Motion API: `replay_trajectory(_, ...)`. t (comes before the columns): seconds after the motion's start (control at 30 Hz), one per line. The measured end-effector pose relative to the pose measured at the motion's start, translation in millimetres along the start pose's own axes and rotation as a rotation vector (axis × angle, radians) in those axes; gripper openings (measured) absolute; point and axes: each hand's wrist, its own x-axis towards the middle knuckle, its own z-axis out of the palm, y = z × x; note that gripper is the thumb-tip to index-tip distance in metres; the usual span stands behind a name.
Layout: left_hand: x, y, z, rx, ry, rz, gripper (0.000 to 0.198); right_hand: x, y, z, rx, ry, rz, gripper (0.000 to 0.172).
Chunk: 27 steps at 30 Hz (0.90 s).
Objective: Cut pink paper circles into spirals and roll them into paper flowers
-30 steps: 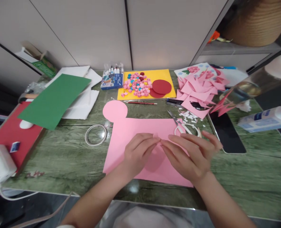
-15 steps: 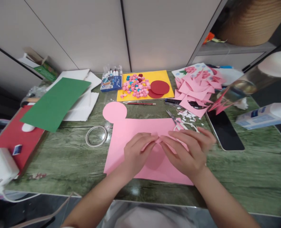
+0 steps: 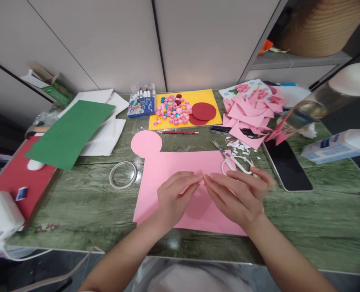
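Small pink piece [image 3: 202, 182] being pinched in closed fingertips of left hand [image 3: 174, 195] and right hand [image 3: 240, 198], over pink sheet [image 3: 170, 163].

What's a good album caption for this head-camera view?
Left hand and right hand pinch a small pink piece above a pink sheet, scissors and a pale ring nearby.

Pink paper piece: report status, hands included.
Left hand, right hand: pinching small pink piece together. Piece held over pink sheet. Scissors lie just beyond right hand.
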Motion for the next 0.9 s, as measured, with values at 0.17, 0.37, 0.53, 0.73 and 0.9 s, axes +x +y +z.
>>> replay_trajectory(0.17,-2.7,-3.3,-0.2,-0.087,-0.002,-0.050,0.033,-1.4,-0.2,1.7,0.013,-0.003,0.018,0.019)
replay_trajectory(0.37,-4.2,-1.5,1.8,-0.154,-0.014,-0.071,0.033,-2.7,1.9,3.2,0.006,0.004,0.044,0.022)
replay_trajectory(0.53,-1.4,3.7,0.5,-0.420,0.058,-0.393,0.038,-4.7,2.3,2.6,-0.001,-0.009,0.042,0.022)
replay_trajectory(0.73,2.1,-3.7,3.6,-0.687,0.048,-0.740,0.016,-7.9,1.2,6.4,0.013,0.000,0.033,0.019)
replay_trajectory(0.9,1.5,-4.9,6.6,-0.715,0.056,-0.807,0.012,-7.5,2.5,6.0,0.030,-0.018,-0.004,0.022)
